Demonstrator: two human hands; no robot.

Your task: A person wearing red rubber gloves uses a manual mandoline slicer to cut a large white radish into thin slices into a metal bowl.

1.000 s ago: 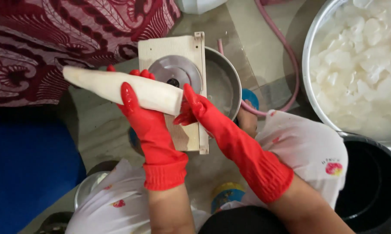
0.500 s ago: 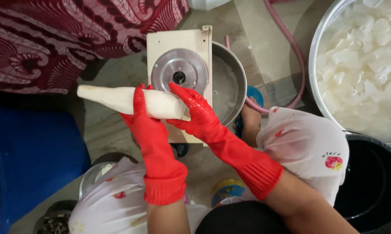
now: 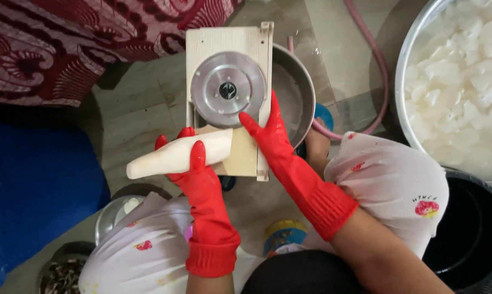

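Both my hands wear red rubber gloves. My left hand grips a long peeled white root, held at a slant with its cut end resting on the beige slicer board. My right hand lies flat with fingers apart along the board's right edge, just right of the root's cut end. A round metal blade disc sits on the board above the root. Behind the board stands a steel bowl.
A large steel basin of white chunks fills the top right, with a black bucket below it. A pink hose curves on the floor. Red patterned cloth lies top left, a blue seat at left, small bowls below.
My left hand has brought the root down and tilted it so its cut end rests on the board below the disc. My right hand has left the root and moved to the board's right edge.
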